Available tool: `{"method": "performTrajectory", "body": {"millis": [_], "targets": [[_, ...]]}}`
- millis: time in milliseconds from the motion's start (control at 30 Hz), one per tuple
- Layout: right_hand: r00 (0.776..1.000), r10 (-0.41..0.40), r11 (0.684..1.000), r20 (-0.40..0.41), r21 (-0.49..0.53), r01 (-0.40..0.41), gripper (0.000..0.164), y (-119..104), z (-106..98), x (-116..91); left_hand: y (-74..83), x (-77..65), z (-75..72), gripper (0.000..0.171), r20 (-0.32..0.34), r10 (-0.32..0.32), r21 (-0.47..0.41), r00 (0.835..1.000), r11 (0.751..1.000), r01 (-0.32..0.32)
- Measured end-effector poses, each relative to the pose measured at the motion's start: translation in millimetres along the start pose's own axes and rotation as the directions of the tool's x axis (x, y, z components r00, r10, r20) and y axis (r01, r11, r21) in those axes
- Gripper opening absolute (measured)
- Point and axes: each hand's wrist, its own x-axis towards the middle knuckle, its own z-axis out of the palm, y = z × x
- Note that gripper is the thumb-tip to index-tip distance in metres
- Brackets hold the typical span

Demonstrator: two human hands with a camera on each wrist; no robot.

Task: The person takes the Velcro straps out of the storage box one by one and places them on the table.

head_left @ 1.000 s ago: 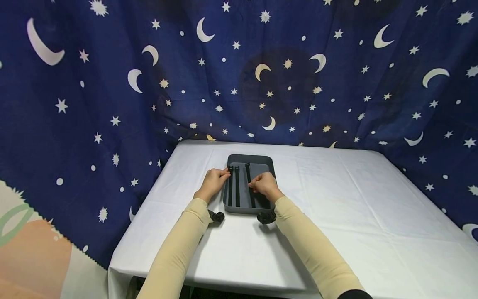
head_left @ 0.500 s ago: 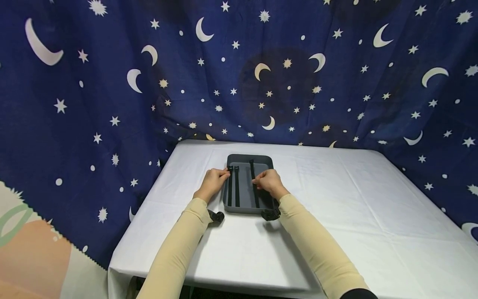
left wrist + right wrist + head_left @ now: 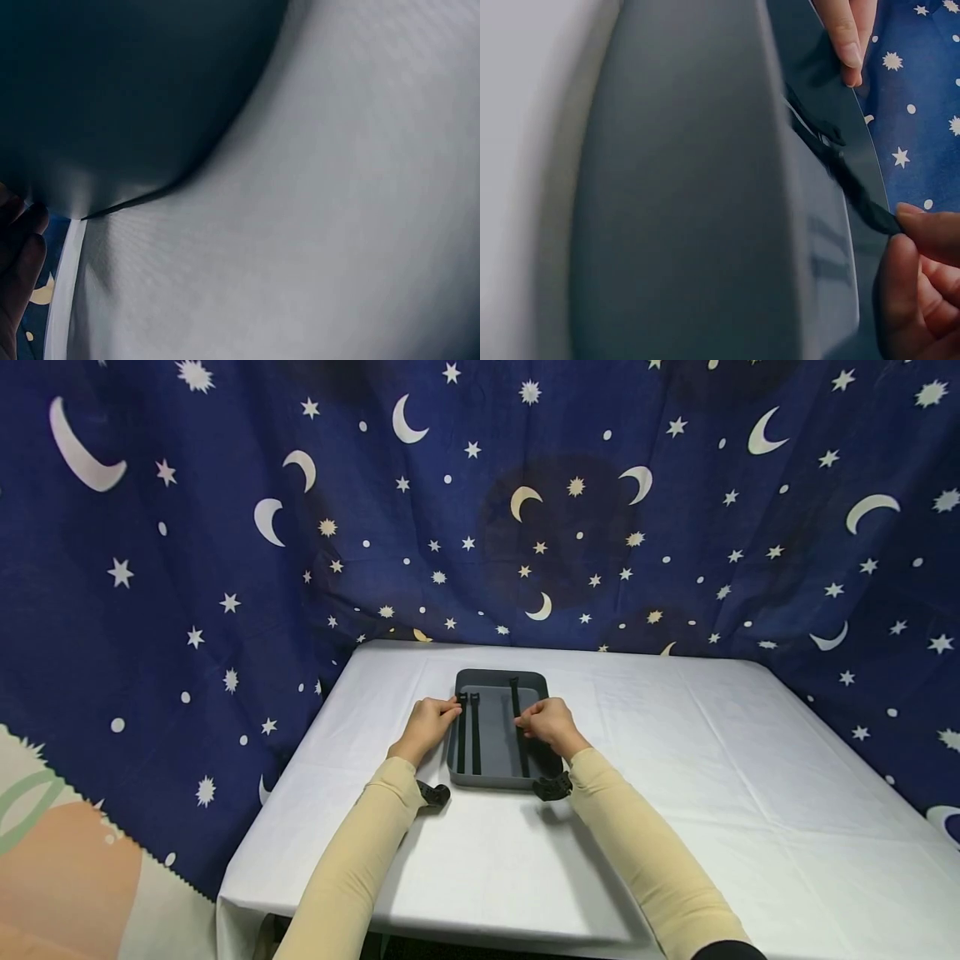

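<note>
A dark grey rectangular tray [image 3: 491,782] lies on the white-covered table, with two black cable straps, a left one [image 3: 461,739] and a second one [image 3: 476,743], lengthwise along its left side. My left hand [image 3: 426,727] grips the tray's left rim near those straps' heads; its fingers [image 3: 26,262] show at the edge of the left wrist view. Over the tray's right half, my right hand [image 3: 550,727] pinches a third black cable strap [image 3: 522,752] between thumb and fingertips. The right wrist view shows that strap [image 3: 855,187] bent up to the pinch. The tray's right inside is partly hidden by my right hand.
White cloth [image 3: 712,793] covers the table around the tray. A dark blue curtain [image 3: 450,502] with moons and stars hangs behind it. Black wrist-worn devices [image 3: 552,787] sit close to the tray's front edge.
My right hand has moved right across the tray, carrying its cable strap away from the other two. The left hand has stayed on the rim.
</note>
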Motion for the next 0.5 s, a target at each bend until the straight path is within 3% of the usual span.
{"method": "performTrajectory", "body": {"millis": [500], "targets": [[1.0,-0.004,0.998,0.016,0.068,0.003,0.01,2.3,-8.7,-1.0,0.2,-0.7,0.2,0.024,0.004,-0.002,0.0,1.0,1.0,0.002]]}}
